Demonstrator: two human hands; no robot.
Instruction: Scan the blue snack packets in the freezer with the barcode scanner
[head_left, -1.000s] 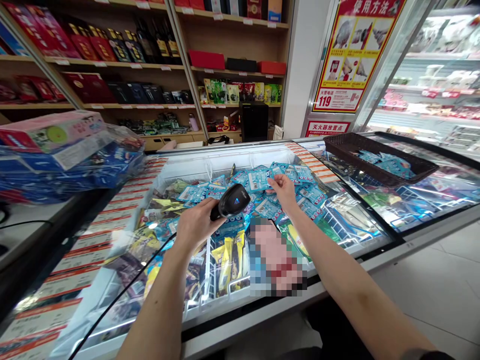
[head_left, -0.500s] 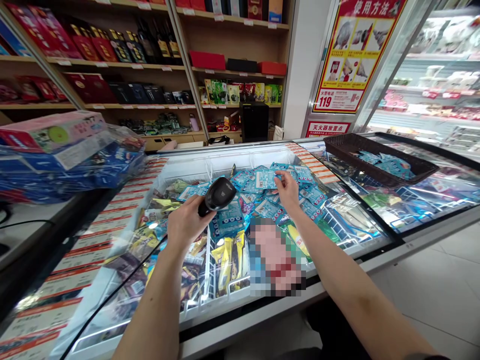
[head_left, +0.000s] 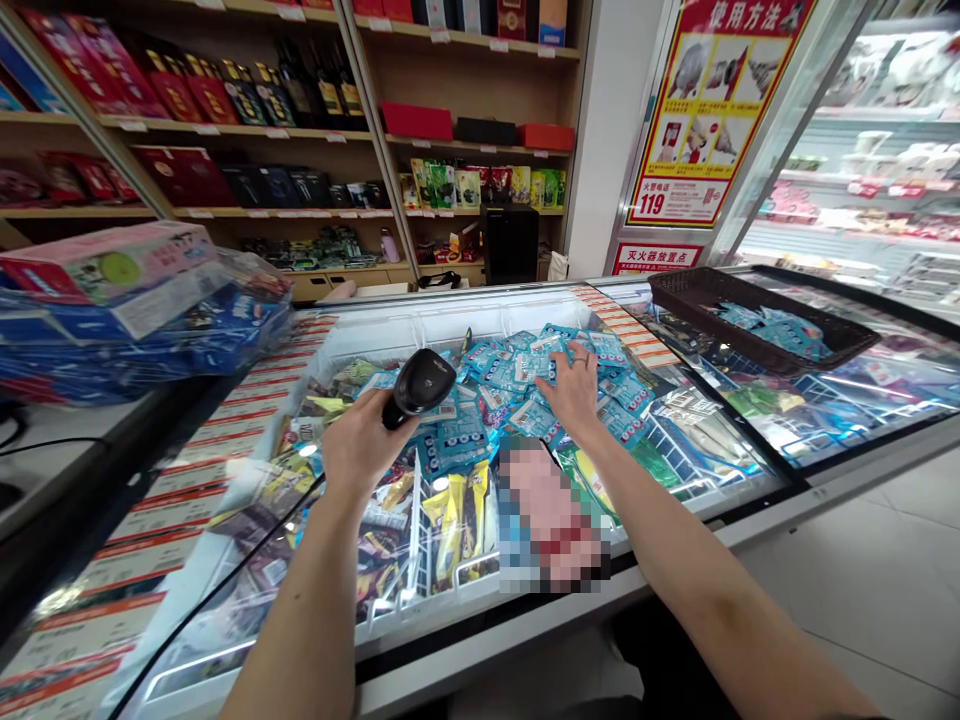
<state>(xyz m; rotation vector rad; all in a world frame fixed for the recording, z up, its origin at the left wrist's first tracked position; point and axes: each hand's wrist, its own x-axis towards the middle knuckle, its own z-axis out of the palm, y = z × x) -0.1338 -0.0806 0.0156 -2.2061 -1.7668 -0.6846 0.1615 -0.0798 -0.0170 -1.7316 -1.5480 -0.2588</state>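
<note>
My left hand (head_left: 358, 440) is wrapped round the handle of a black barcode scanner (head_left: 426, 380), its head pointing right over the freezer. A black cord runs from it toward the lower left. My right hand (head_left: 574, 395) has its fingers spread and touches a heap of small blue packets (head_left: 502, 365). No packet is clearly lifted off the heap. One blue packet (head_left: 534, 368) lies flat by the fingertips with its barcode facing up. The heap rests on the glass top of a chest freezer (head_left: 465, 645).
A brown basket (head_left: 765, 320) with more blue packets stands on the freezer at the right. Wrapped boxes (head_left: 127, 310) are stacked at the left. A blurred-out pink object (head_left: 555, 510) lies near the front edge. Shelves of goods (head_left: 247, 125) line the back.
My right hand has let go of the blue packet it pinched and spread its fingers over the heap. My left hand has shifted slightly left with the scanner.
</note>
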